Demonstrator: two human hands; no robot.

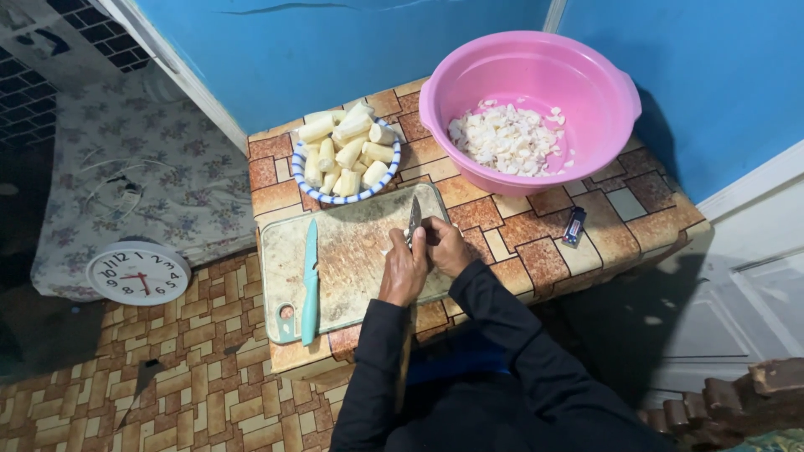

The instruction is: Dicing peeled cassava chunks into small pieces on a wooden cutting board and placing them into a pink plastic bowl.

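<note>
My left hand (402,269) rests on a worn cutting board (352,251) and pinches a small pale piece of peeled root against it. My right hand (446,244) grips a knife (414,216) whose blade points away from me, right beside the left fingers. A blue-rimmed bowl (303,172) behind the board is heaped with peeled pale root chunks (347,149). Further right, a big pink basin (603,109) holds a pile of thin white slices (507,138). A second knife with a teal blade and handle (311,280) lies on the board's left side.
A small low table (536,243) with a brown tile pattern carries everything. A small dark lighter (574,226) lies on its right part. A round white wall clock (138,273) lies on the floor at left, next to a flowered cloth (167,176). Blue walls stand close behind.
</note>
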